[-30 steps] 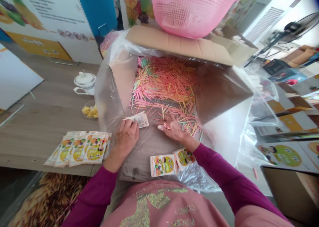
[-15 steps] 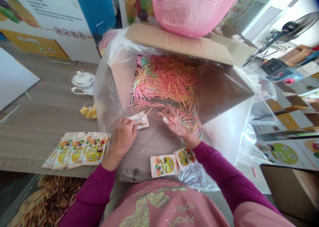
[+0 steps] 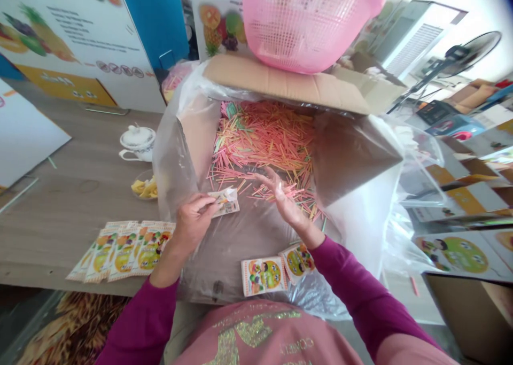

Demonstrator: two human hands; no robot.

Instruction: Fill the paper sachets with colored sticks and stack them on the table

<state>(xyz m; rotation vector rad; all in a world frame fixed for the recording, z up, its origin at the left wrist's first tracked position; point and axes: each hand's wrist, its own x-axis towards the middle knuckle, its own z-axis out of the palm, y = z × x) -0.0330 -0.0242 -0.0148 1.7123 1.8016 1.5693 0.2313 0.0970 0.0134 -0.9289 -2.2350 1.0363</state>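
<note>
Between the thumb and fingers of my left hand (image 3: 195,218) is a small printed packet (image 3: 228,202), held near the mouth of the open carton. My right hand (image 3: 286,199) is open, fingers stretched out, just over loose sticks at the carton's front. Thin pink, yellow and green sticks (image 3: 268,135) lie heaped inside the carton (image 3: 336,156), which is on its side. By my body lies a stack of printed packets (image 3: 264,276), with another packet (image 3: 298,262) beside it. More packets (image 3: 136,250) are fanned out left of my left arm.
A pink basket (image 3: 308,28) stands above the carton's back flap (image 3: 280,82). Clear plastic sheeting (image 3: 170,156) drapes the carton's sides. To the left are a lidded white cup (image 3: 137,142) and a dish of yellow pieces (image 3: 145,187). Printed boxes (image 3: 452,250) and a fan (image 3: 468,49) are at right.
My right hand has opened, its fingers extending, and loose sticks lie beneath it. My left hand still holds the packet, slightly turned. The view has tilted up a little.
</note>
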